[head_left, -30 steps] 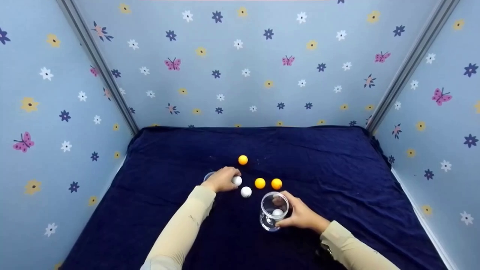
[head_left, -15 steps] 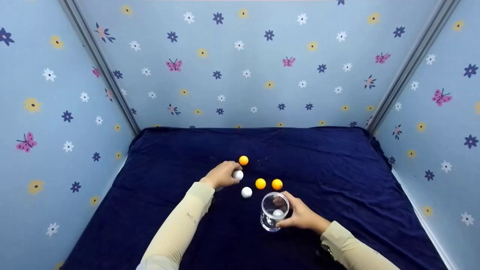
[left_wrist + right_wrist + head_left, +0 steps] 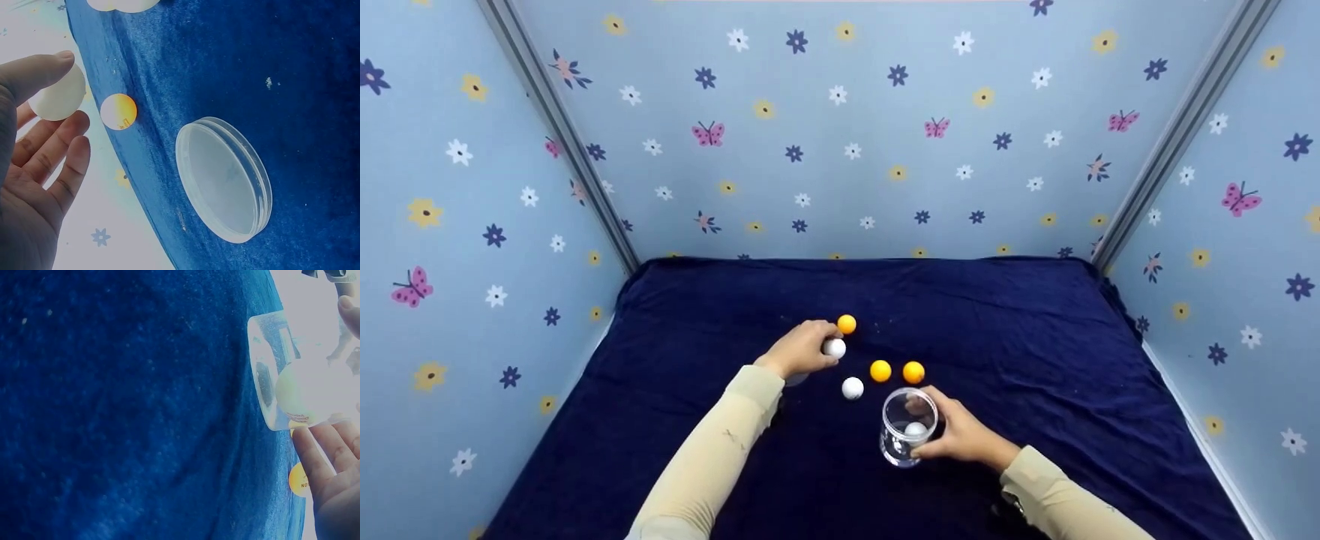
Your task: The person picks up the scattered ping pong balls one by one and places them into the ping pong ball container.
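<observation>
Between the thumb and fingers of my left hand (image 3: 801,349) is a white ping-pong ball (image 3: 835,348), also plain in the left wrist view. A round clear lid (image 3: 225,180) lies on the cloth beneath that hand, mostly hidden by it in the head view. My right hand (image 3: 964,435) grips a clear jar (image 3: 894,442) around its side, its mouth facing up. Inside the jar rests another white ping-pong ball (image 3: 916,430). A third white ball (image 3: 853,388) lies on the cloth between the two hands.
Two orange balls (image 3: 880,370) sit side by side just beyond the jar. Farther back is one more orange ball (image 3: 847,324), close to my left fingertips. Dark blue cloth (image 3: 1005,322) covers the surface, with patterned walls (image 3: 840,135) on three sides.
My left hand has shifted slightly away from me with the white ball, uncovering less of the lid in the head view. The right hand and jar stay in place.
</observation>
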`<state>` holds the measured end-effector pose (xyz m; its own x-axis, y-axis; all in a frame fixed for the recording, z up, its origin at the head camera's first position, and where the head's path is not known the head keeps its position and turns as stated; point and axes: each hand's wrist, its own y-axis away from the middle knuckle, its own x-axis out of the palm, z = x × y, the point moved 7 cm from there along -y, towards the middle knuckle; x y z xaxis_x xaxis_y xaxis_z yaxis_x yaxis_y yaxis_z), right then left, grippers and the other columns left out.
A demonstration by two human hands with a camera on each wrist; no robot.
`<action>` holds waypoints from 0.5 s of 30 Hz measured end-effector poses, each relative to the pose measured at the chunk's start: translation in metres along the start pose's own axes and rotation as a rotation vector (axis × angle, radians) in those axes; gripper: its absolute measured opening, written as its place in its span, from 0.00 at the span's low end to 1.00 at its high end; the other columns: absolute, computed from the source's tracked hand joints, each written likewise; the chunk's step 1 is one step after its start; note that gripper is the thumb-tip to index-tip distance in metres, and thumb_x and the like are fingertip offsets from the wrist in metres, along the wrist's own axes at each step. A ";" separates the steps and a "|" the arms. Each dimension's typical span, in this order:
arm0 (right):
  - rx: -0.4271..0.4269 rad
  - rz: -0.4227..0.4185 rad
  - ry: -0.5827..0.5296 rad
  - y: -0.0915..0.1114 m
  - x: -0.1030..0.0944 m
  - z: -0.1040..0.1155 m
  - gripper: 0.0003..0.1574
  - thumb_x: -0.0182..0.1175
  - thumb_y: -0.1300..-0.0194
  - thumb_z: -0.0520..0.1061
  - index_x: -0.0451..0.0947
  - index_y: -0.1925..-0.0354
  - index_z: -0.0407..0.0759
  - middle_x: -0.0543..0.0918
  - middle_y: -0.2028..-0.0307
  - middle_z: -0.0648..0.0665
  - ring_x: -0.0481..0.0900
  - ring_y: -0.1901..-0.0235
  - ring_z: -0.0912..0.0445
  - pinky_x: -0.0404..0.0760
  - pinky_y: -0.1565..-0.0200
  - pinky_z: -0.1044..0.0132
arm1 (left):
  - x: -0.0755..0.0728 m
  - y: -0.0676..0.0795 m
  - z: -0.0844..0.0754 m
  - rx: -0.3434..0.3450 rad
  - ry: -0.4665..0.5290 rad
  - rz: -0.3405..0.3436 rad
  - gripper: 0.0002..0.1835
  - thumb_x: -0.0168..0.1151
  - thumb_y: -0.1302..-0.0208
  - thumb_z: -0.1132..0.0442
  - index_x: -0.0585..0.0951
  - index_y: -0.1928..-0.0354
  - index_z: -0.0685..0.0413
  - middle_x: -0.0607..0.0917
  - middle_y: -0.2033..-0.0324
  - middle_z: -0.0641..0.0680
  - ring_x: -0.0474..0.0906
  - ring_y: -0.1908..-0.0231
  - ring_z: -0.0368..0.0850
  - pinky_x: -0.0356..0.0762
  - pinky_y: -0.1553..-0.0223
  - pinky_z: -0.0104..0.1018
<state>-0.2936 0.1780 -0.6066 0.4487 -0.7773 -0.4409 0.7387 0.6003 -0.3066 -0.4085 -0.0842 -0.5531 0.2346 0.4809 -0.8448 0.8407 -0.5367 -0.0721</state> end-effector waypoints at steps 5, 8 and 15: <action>-0.002 0.007 0.008 0.000 0.001 -0.001 0.52 0.88 0.52 0.42 0.73 0.35 0.30 0.90 0.46 0.32 0.88 0.44 0.35 0.85 0.35 0.57 | -0.001 0.006 -0.001 0.000 0.004 -0.019 0.17 0.77 0.32 0.63 0.87 0.44 0.55 0.89 0.49 0.57 0.86 0.50 0.54 0.86 0.45 0.52; 0.011 0.007 0.008 0.000 0.000 -0.001 0.52 0.88 0.53 0.42 0.73 0.35 0.29 0.90 0.46 0.34 0.88 0.44 0.36 0.84 0.36 0.58 | -0.001 0.008 -0.003 0.007 -0.003 -0.032 0.18 0.78 0.33 0.62 0.87 0.43 0.56 0.89 0.49 0.57 0.86 0.50 0.54 0.85 0.44 0.52; 0.014 0.004 0.005 0.000 0.000 -0.001 0.51 0.89 0.53 0.42 0.73 0.35 0.31 0.90 0.46 0.35 0.88 0.44 0.37 0.85 0.36 0.53 | -0.004 0.010 -0.007 0.045 0.011 -0.039 0.20 0.78 0.34 0.64 0.87 0.42 0.59 0.89 0.49 0.59 0.86 0.50 0.55 0.85 0.44 0.53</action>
<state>-0.2942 0.1782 -0.6073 0.4490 -0.7740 -0.4465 0.7440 0.6006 -0.2929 -0.3975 -0.0869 -0.5470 0.2078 0.5092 -0.8352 0.8264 -0.5482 -0.1286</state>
